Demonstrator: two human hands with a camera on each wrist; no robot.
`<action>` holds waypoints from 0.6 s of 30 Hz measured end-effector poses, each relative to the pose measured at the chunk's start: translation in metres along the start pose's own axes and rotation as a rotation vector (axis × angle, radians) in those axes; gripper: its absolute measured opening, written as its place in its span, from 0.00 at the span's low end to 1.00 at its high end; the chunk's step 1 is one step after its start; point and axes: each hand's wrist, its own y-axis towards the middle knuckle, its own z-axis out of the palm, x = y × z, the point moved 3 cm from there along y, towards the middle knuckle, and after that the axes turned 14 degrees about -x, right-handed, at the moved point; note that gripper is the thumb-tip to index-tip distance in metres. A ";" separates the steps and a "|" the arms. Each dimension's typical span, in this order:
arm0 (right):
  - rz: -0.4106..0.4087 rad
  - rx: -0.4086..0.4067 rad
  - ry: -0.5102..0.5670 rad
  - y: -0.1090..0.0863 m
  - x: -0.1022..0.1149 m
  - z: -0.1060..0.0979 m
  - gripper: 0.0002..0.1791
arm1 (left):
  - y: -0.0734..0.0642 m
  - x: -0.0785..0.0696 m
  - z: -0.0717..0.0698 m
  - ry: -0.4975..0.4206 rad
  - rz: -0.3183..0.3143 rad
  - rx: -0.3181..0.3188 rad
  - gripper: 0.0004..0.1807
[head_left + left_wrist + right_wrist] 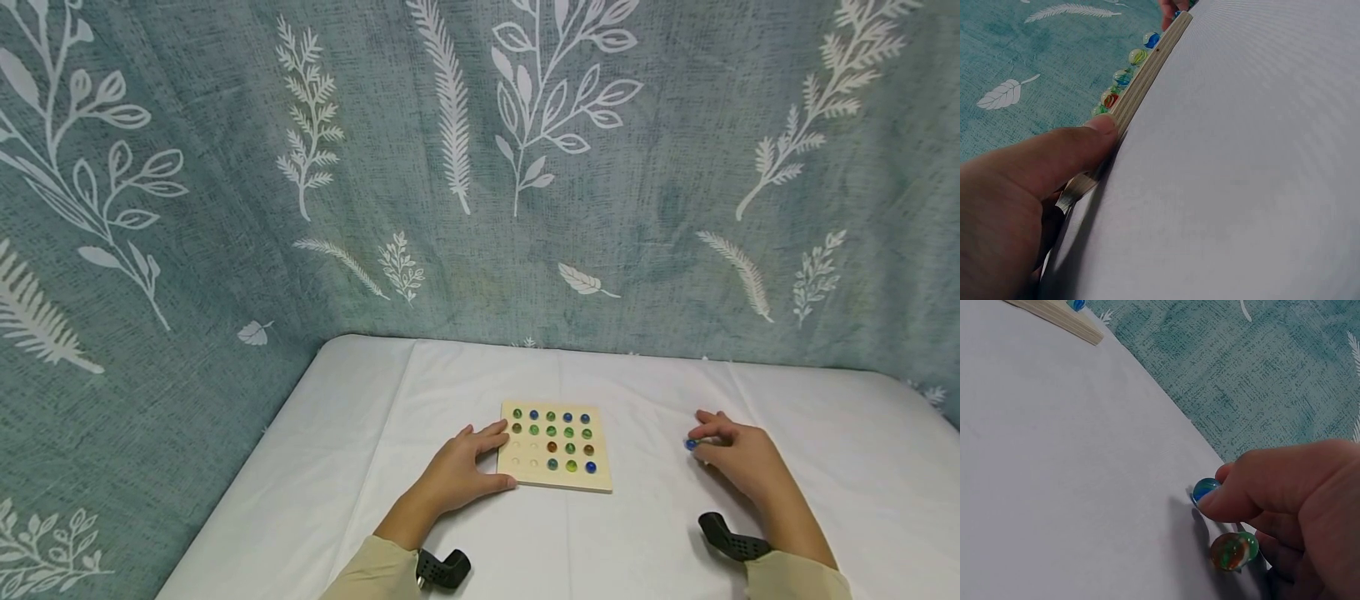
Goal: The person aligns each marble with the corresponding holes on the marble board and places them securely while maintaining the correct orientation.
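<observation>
A square wooden marble board (555,481) lies on the table with rows of glass marbles in its hollows. My left hand (459,471) holds it by the near left corner, thumb (1102,125) along the front edge and fingertips at the left side. To the right of the board, my right hand (742,454) pinches a blue marble (1205,489) between thumb and finger, just over the cloth. Close under that hand are a red-brown and green marble (1229,553) and a green marble (1250,542) behind it, partly hidden.
A white cloth (645,533) covers the table. Several hollows (525,454) at the board's near left hold no marble. A teal leaf-print curtain (480,250) hangs behind and at the left. Each wrist carries a black camera mount (446,571).
</observation>
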 end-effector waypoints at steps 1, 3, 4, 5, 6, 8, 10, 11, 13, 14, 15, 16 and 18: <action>0.002 -0.001 0.002 0.000 0.000 0.000 0.17 | 0.000 0.000 0.000 -0.001 -0.002 0.000 0.39; 0.006 -0.007 0.002 0.001 -0.001 0.001 0.18 | 0.000 0.000 0.000 -0.005 -0.006 0.001 0.40; 0.010 -0.009 0.004 0.001 -0.001 0.001 0.18 | 0.000 0.000 0.000 -0.006 -0.007 0.001 0.40; 0.013 -0.010 0.006 0.001 -0.001 0.002 0.18 | 0.000 0.000 0.000 -0.006 -0.009 0.001 0.40; 0.015 -0.012 0.006 0.001 -0.001 0.002 0.18 | -0.001 0.000 0.000 -0.007 -0.009 0.001 0.40; 0.021 -0.013 0.010 0.001 -0.001 0.002 0.18 | -0.001 -0.001 -0.001 -0.009 -0.012 0.001 0.40; 0.026 -0.011 0.016 0.001 -0.001 0.002 0.18 | -0.001 0.000 0.000 -0.010 -0.012 0.001 0.40; 0.028 -0.011 0.018 0.000 0.000 0.002 0.18 | -0.001 0.000 0.000 -0.011 -0.013 0.001 0.40; 0.031 -0.010 0.019 0.000 0.000 0.002 0.18 | -0.001 0.000 0.000 -0.012 -0.010 0.002 0.40; 0.031 -0.010 0.019 0.000 0.000 0.002 0.18 | 0.000 0.001 0.000 -0.010 -0.009 0.002 0.40; 0.030 -0.011 0.019 0.000 0.000 0.003 0.18 | 0.000 0.001 0.000 -0.009 -0.006 0.003 0.40; 0.029 -0.012 0.018 0.000 0.000 0.003 0.18 | 0.000 0.001 0.000 -0.010 -0.003 0.002 0.40; 0.025 -0.012 0.016 0.000 0.000 0.003 0.18 | 0.000 0.000 0.000 -0.008 0.001 0.004 0.40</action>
